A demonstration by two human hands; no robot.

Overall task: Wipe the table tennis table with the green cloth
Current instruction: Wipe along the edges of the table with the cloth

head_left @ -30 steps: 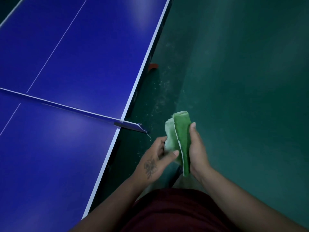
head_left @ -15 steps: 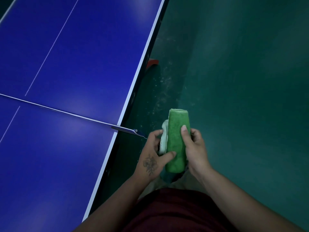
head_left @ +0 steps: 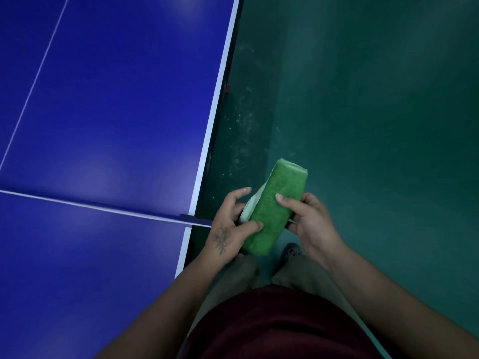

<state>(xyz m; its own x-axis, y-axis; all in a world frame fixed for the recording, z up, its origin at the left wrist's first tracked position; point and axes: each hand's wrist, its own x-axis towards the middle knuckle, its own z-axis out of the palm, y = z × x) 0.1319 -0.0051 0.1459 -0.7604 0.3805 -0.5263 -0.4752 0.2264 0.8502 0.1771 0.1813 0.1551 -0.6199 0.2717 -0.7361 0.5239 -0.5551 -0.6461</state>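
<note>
At 6 o'clock a maroon shirt fills the bottom edge and hides most of the legs; one dark shoe peeks out below the cloth. Just beyond, the left hand and right hand both pinch the green cloth, thumbs on top (a paler layer shows along its left side). Folded into a thick oblong, it tilts toward 1 o'clock over the floor, just right of the blue bench. The bench runs from 7 to 12 o'clock, cut off by the frame; open floor spreads from 12 to 4.
</note>
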